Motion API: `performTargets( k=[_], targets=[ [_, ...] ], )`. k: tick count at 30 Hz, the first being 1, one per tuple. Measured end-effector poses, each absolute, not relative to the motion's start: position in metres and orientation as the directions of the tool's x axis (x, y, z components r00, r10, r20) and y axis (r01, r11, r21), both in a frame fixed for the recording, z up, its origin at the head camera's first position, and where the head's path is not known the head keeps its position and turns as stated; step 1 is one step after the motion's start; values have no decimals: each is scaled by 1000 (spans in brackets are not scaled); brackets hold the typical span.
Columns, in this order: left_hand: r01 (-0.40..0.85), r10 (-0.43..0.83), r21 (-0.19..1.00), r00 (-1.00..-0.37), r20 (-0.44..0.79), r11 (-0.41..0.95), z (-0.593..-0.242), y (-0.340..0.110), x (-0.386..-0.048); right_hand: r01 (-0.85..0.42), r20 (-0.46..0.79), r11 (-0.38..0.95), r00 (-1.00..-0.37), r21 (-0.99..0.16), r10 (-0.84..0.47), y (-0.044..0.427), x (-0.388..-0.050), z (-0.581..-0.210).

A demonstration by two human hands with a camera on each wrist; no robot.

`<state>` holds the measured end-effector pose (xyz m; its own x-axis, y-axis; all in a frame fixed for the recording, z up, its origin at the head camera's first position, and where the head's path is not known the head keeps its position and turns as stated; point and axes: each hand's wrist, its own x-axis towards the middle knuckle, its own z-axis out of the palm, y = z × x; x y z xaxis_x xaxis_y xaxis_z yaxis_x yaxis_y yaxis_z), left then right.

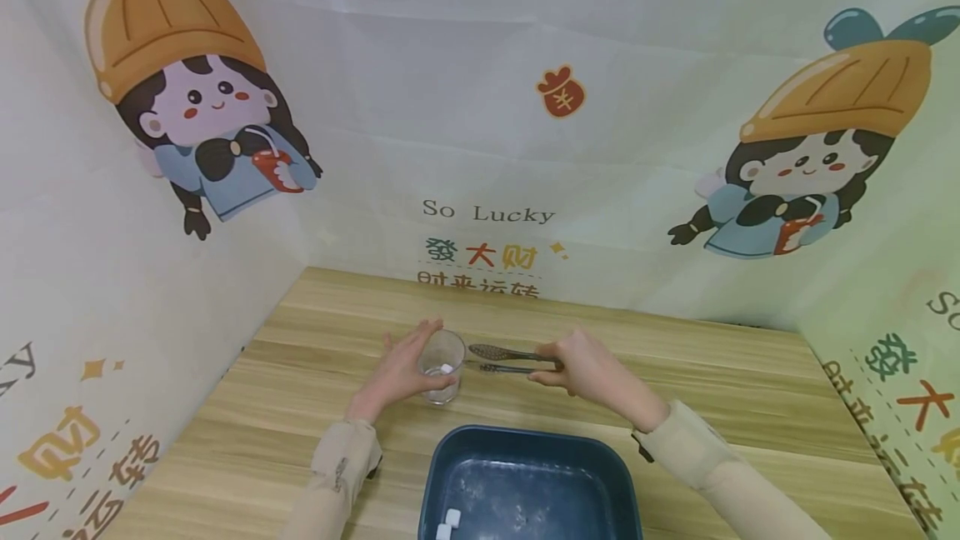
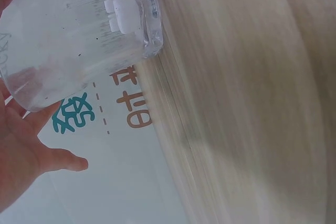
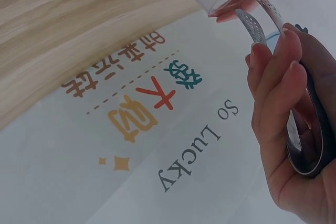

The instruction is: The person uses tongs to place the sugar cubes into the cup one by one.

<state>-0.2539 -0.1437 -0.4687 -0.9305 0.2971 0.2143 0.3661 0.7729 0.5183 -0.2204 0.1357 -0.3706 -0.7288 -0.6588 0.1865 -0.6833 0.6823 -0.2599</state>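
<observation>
My left hand (image 1: 397, 373) holds a clear glass (image 1: 443, 344) upright on the table, the thumb on the near side and fingers on the far side. A few small white cubes (image 2: 127, 13) lie at the bottom of the glass in the left wrist view. Just right of the glass, my right hand (image 1: 588, 367) pinches a pair of metal tongs (image 1: 501, 352). Their perforated tips point at the glass and stand apart, with nothing between them. In the right wrist view, the fingers wrap the tongs' arms, and the bent end rests by the palm.
A dark blue tray (image 1: 528, 432) sits at the near edge of the view, in front of both hands. Two white cubes (image 1: 452, 517) lie in its left corner. Printed cloth (image 1: 420, 107) stands behind and beside the wooden table (image 1: 712, 373).
</observation>
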Motion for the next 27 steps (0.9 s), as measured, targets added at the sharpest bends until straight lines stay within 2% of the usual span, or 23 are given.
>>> performTargets(
  k=[7, 27],
  targets=[
    [398, 321, 481, -917, 237, 781, -469, -143, -254, -650, 171, 693, -756, -313, -632, 142, -211, -371],
    [427, 346, 431, -903, 257, 795, -471, -142, -256, -648, 202, 679, -758, -345, -621, 160, -188, -364]
  ],
)
